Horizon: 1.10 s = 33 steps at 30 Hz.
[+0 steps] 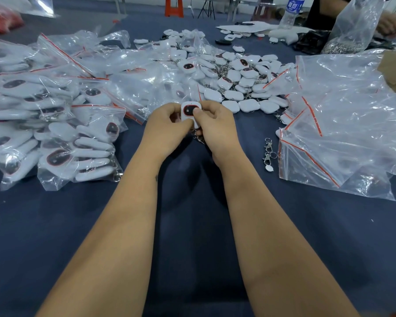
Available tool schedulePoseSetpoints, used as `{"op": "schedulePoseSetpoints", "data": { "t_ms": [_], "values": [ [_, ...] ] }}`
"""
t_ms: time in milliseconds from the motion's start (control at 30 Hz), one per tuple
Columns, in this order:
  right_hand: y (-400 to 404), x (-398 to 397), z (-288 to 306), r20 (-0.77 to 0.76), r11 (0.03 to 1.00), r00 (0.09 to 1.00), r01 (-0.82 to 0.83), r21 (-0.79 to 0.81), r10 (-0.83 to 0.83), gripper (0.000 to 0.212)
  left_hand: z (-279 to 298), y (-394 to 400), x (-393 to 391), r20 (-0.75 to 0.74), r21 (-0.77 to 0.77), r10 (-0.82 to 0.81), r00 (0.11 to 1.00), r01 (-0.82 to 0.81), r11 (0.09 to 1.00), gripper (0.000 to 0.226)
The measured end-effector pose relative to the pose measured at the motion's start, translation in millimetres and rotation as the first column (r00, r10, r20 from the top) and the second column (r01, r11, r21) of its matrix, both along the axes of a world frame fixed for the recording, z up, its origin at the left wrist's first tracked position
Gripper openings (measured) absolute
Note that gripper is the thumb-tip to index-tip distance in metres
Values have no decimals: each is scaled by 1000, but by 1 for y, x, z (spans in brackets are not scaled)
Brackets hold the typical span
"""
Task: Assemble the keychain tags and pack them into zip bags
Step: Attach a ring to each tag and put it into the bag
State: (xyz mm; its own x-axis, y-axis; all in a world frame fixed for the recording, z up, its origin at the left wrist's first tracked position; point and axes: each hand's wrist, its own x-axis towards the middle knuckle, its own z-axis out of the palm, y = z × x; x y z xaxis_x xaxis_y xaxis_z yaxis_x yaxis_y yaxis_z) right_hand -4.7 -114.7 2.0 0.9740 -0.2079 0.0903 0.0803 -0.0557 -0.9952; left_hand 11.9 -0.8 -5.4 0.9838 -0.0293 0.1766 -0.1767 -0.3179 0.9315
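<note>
Fingers [181, 112] of the left hand [167, 131] and fingers [206, 108] of the right hand [215, 129] curl around one small white plastic keychain tag with a dark oval ringed in red [190, 110]. Both hands pinch it from the sides, just above the dark blue counter [192, 225], and the right thumb lies on its front. A bit of metal chain hangs under the hands.

To the right, close by, two silver metal clips with rings [269, 152] lie on the counter, with a small white piece at their end. Just past them sits a heap of clear empty zip bags with red strips [343, 124].

To the left is a big pile of clear zip bags filled with white tags [50, 124].

Behind the hands, in the middle, lies a heap of loose white tags with chains [240, 81].

Far back on the right stands a clear plastic water bottle with a blue label [292, 12]. Beside it another person's hand [390, 24] is at a large clear bag with small metal parts in the bottom [350, 33]. An orange stool [174, 6] stands on the floor far away.
</note>
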Motion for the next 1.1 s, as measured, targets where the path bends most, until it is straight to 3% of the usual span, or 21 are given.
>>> {"op": "schedulePoseSetpoints", "data": {
  "t_ms": [133,367,567,700,800,900,967,1100],
  "values": [
    [0,-1,0,6,1000,1000,-15,-21,15,16,-2,-1,1,48,123,21,999,-27,992,9],
    [1,-1,2,-1,999,999,-32,-4,32,17,-1,-2,-1,80,112,47,996,-56,992,10],
    [-2,-4,9,18,973,999,24,228,-28,11,3,-2,-5,30,-135,72,997,-68,989,21],
    [-9,-3,13,80,841,993,31,540,-88,12,0,-2,-5,127,78,153,980,-164,983,33],
    [-11,-4,13,153,739,987,-71,670,-44,15,0,-8,-11,195,139,90,977,-118,983,39],
    [-6,-4,12,153,766,988,-72,639,-35,13,1,-14,-14,171,76,97,980,-112,991,45],
    [-3,-3,11,127,819,990,-22,573,-62,14,3,-18,-14,100,16,139,985,-141,990,38],
    [-1,-3,6,117,958,983,104,268,-139,17,5,-19,-15,54,-42,187,981,-185,982,21]
  ]
}}
